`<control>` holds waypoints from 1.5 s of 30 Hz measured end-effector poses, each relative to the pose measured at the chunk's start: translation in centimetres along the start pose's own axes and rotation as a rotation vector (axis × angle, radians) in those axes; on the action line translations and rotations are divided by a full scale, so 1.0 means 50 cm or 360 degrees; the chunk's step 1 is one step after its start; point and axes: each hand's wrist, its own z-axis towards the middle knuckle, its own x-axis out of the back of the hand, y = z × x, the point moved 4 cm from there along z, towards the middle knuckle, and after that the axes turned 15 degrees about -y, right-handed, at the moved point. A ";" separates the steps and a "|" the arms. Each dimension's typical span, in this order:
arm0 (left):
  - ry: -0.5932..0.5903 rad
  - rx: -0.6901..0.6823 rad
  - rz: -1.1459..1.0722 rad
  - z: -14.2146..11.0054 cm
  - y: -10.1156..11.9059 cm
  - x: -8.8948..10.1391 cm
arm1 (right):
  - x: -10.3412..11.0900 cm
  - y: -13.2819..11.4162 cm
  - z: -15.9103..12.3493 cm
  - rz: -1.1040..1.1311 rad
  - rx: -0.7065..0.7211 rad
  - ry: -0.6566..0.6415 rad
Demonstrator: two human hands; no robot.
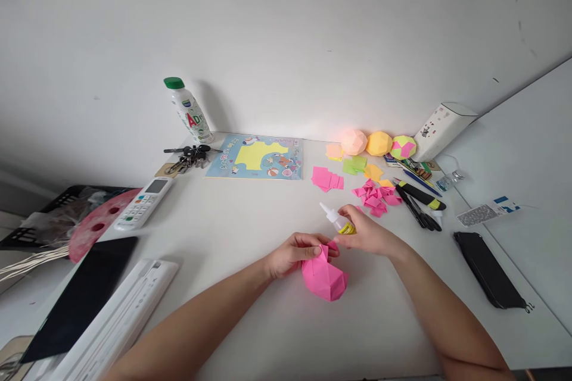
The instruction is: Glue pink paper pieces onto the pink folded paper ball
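The left hand (289, 255) is pressing its fingers onto the pink paper shape (325, 278); the right hand (367, 232) is clamping its around a white-tipped bottle (343, 225).

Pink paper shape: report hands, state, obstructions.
Left hand gripping faceted pink paper shape by upper edge. Right hand holding small nozzle bottle. Folded pink pieces beyond right hand, not blocking.
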 end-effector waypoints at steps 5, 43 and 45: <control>0.0055 0.0023 -0.0056 0.001 0.002 -0.002 | 0.052 -0.041 -0.068 -0.0127 0.0305 0.0371; -0.0023 0.0018 -0.0060 -0.001 0.000 -0.004 | 0.010 -0.104 -0.090 -0.0616 0.0466 0.0566; -0.0030 0.0012 -0.0058 0.000 0.000 -0.004 | 0.010 -0.104 -0.090 -0.0622 0.0460 0.0569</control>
